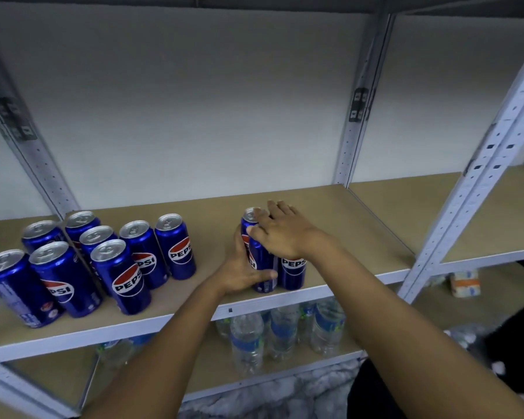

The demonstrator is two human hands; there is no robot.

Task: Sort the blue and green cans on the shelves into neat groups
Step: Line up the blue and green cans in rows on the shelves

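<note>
Head view: both hands are on a small cluster of blue cans near the front edge of the shelf (330, 207).

Left hand (239, 272) has its grip wrapped round the front can (262, 267), thumb across the lower body near the base, fingers behind it. Grasping, not released.

Right hand (282, 232) lies over the can tops with fingers out fairly straight, touching or pressing down, not clenched. Under its fingertips a rear can (250, 214) shows its silver lid. A third can (292, 272) stands just right of the left grip, below the right wrist, touching or nearly touching the held one.

Main blue group (103, 258): eight upright cans well to the left of both grips, packed loosely, rows not square. No green cans visible on this shelf.

Handling, my read: thin aluminium, stiff if full, glossy and a bit slick, dents under a hard squeeze. Tall and narrow, so tippy when slid. Best hold is mid-body, full wrap, or push low near the base.

Lower shelf, below the grips: water bottles (285, 331). A small carton (465, 282) sits far right.
</note>
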